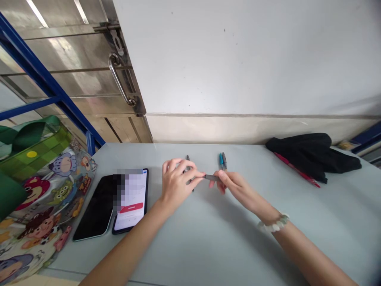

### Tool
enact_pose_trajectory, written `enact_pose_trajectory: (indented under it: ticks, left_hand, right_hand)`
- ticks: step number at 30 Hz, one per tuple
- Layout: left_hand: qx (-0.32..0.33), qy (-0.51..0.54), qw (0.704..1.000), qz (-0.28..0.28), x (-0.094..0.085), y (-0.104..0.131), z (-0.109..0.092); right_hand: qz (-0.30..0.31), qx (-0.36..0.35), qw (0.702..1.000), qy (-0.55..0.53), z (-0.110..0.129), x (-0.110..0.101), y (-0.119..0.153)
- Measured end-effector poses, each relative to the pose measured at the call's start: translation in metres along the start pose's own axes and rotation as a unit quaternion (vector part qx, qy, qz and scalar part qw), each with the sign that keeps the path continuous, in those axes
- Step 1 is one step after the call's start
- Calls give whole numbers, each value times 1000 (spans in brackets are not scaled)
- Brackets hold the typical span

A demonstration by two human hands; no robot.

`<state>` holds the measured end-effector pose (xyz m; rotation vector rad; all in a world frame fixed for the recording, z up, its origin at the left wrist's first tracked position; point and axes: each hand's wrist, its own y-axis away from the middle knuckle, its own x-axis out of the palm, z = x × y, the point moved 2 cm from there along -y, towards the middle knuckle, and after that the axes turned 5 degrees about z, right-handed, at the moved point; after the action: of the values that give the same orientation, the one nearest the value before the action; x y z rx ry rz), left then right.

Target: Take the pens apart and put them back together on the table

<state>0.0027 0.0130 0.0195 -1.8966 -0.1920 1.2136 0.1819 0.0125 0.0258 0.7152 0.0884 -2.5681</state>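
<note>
Between my two hands, a slim grey pen (212, 178) lies nearly level above the table. My right hand (233, 184), with a pale beaded bracelet at its wrist, grips the pen's right part between thumb and fingers. The thumb and forefinger of my left hand (178, 178) pinch the pen's left end, with the other fingers loosely bent. A dark pen (187, 158) lies on the table behind my left hand, which partly covers it. Just beyond my right hand lie a blue-capped pen (221, 159) and a grey-capped pen (224, 159) side by side, their lower parts hidden.
On the grey table (190, 246), a black-screened tablet or phone (97, 208) lies beside a phone with a lit screen (132, 214). A cartoon-printed bag (44, 210) stands at left. Black cloth (309, 155) with a red edge lies at right. Behind is a white wall (238, 59).
</note>
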Motion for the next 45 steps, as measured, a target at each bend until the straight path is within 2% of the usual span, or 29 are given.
enact_pose_trajectory:
  ticks: [4, 9, 14, 18, 20, 22, 25, 27, 29, 31, 34, 37, 38, 40, 45]
  left_hand:
    - [-75, 38, 996, -1, -3, -4, -1]
    - [-143, 128, 981, 11, -1, -4, -2]
    - [-103, 184, 977, 17, 0, 0, -9]
    - [-54, 224, 972, 53, 3, 3, -16]
    - [-43, 240, 967, 78, 5, 4, -17]
    - [-48, 274, 952, 131, 8, 5, -17]
    - [-120, 379, 891, 217, 11, 4, -13]
    - [-177, 457, 831, 264, 13, 4, -12]
    - [-206, 515, 771, 313, 13, 4, -11]
    - [-215, 552, 723, 357, 13, 4, -11]
    - [-221, 600, 666, 383, 11, 4, -9]
    - [-185, 621, 623, 439, 10, 4, -9]
    - [-172, 609, 621, 463, 10, 5, -10]
    - [-163, 569, 640, 490, 12, 7, -11]
    - [-184, 495, 726, 441, 19, 12, -13]
  right_hand:
    - [48, 5, 986, -159, 4, -6, 0]
    - [44, 26, 980, -193, 0, 0, -2]
    - [54, 11, 954, -294, -8, 16, -5]
    - [12, -1, 912, -409, -13, 20, -9]
    - [-6, 5, 888, -460, -14, 18, -10]
    - [-28, 8, 870, -493, -14, 15, -10]
    - [-82, 3, 875, -477, -14, 7, -9]
    - [-115, -2, 896, -429, -13, 2, -7]
    - [-129, -3, 914, -385, -12, -1, -6]
    - [-128, -3, 922, -365, -11, -2, -5]
    - [-115, -6, 928, -354, -9, -3, -4]
    - [-108, -19, 946, -305, -4, -4, -2]
    - [-107, -25, 953, -281, -2, -5, -1]
    - [-108, -34, 964, -241, 2, -6, 1]
    - [-120, -40, 969, -213, 6, -8, 2]
